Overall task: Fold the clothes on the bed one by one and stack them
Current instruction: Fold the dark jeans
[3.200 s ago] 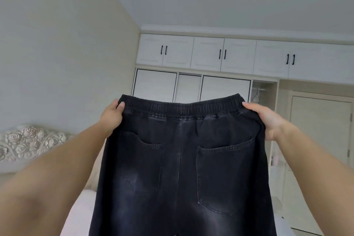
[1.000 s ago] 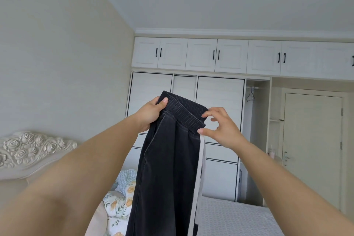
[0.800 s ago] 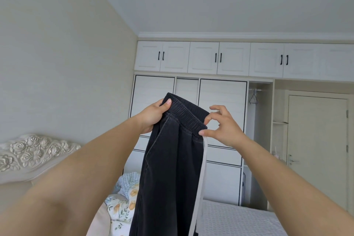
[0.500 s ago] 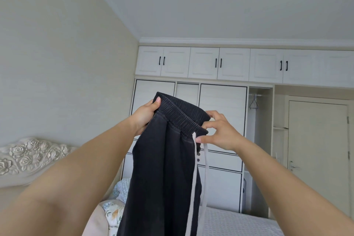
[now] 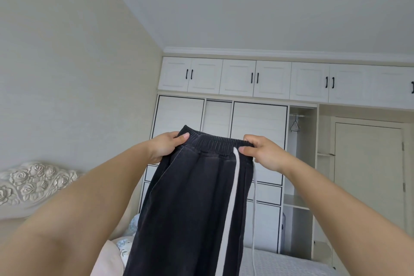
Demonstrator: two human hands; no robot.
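Since the earliest frame the trousers (image 5: 190,197) have gone from spread wide, back pockets showing, to doubled lengthwise, and since half a second ago the hands have drawn apart so the waistband (image 5: 215,144) now runs nearly level across the middle of the frame. Left hand (image 5: 164,147) grips the left end of the waistband, thumb on the near face and fingers curled behind it; right hand (image 5: 263,152) pinches the right end, thumb pressed by the drawstring (image 5: 233,197), the other fingers folded round the far side. Both are closed on cloth, neither slack. Holding the trousers up in the air, lower centre of the frame, probably lets their weight pull the legs straight and the two halves hang matched before they go down on the bed (image 5: 280,262), seen at lower right; that is a judgement. A second, thinner cord (image 5: 254,208) hangs loose off the right edge and may need tucking. No stack of folded clothes is in view. No brand, label or writing can be read on the trousers or on the wardrobe (image 5: 246,101) behind
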